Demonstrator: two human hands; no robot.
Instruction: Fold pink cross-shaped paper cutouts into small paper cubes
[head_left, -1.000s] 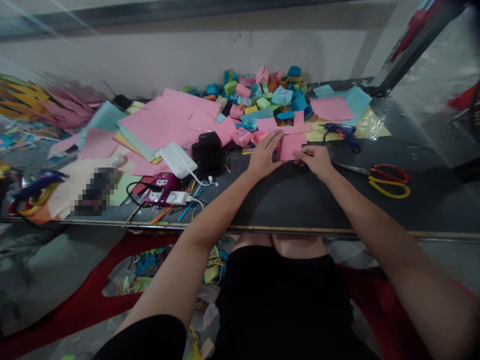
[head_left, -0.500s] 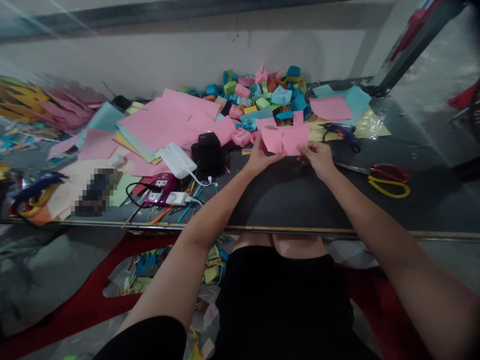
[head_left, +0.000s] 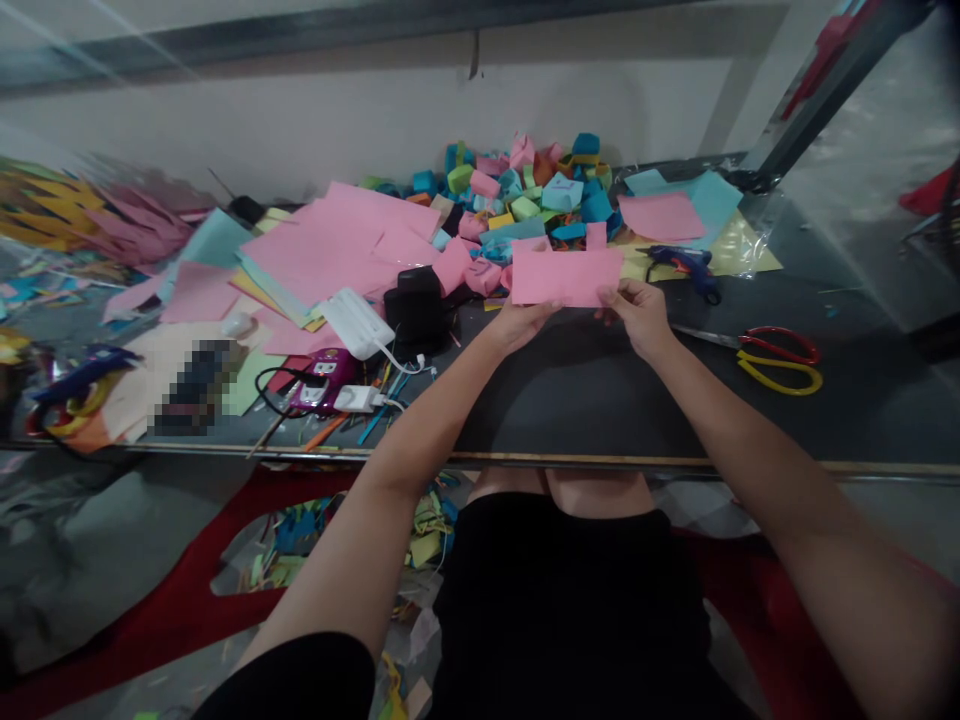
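Note:
A flat pink sheet of paper (head_left: 568,277) is held up just above the dark table, its long side running left to right. My left hand (head_left: 523,323) grips its lower left edge, the thumb in front and the other fingers hidden behind it. At the lower right corner my right hand (head_left: 636,308) pinches the same sheet between thumb and fingers. Behind the sheet lies a heap of small folded paper pieces (head_left: 525,195) in pink, blue, green and yellow. Scissors (head_left: 780,360) with one red and one yellow handle rest right of my right hand.
A blue glue gun (head_left: 686,265) lies on coloured sheets at the back right. Left of my arms are large pink sheets (head_left: 322,245), a black box-shaped object (head_left: 415,308), a white device with a cable (head_left: 354,322) and a purple power strip (head_left: 328,378). The table edge (head_left: 585,460) runs before my lap.
Two pink flaps with a gap between them showed half a second ago; now the paper is one flat rectangle. My left fingers have dropped from its top left to the lower edge.

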